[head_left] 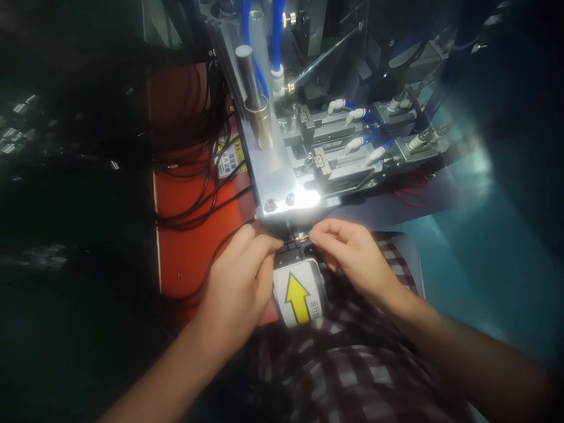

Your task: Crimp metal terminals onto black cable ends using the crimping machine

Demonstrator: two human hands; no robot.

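Note:
Between my fingertips, just in front of the machine's metal head, lies a thin cable end [302,237] with fine coloured strands. My left hand [240,276] is closed, thumb and finger pinching the cable on its dark side. From the right, my right hand [355,252] pinches the strand end between thumb and index finger, with the other fingers curled. Directly below the fingertips is a black fixture block [288,256]. A white rounded cover with a yellow arrow [298,296] sits nearest my body. Exact details of the strands are too small to make out.
A bright metal plate [277,176] carrying a vertical rod [253,82] stands right beyond my hands. Pneumatic slides [343,155] with white fittings and blue tubes extend right. Black cables [194,220] cross the red base [176,261] at left, near a warning label [230,157].

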